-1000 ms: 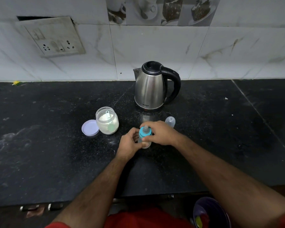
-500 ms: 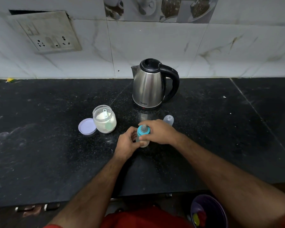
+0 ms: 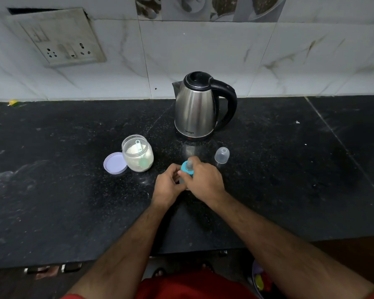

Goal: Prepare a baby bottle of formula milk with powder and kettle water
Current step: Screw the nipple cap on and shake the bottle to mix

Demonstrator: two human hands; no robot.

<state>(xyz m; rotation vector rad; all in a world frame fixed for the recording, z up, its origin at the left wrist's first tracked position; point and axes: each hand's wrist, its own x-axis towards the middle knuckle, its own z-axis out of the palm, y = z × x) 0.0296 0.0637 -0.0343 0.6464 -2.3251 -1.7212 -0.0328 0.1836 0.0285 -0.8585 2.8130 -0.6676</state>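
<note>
Black counter [image 3: 73,201], bottle [image 3: 187,169] between both hands (upright)

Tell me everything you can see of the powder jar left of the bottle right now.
The clear round powder jar stands upright and open on the black stone counter, left of the hands and in front-left of the steel kettle. It looks like plastic or glass and holds white powder with a pale green scoop standing in it. Its lilac lid lies against its left side. Neither hand touches it.
</note>
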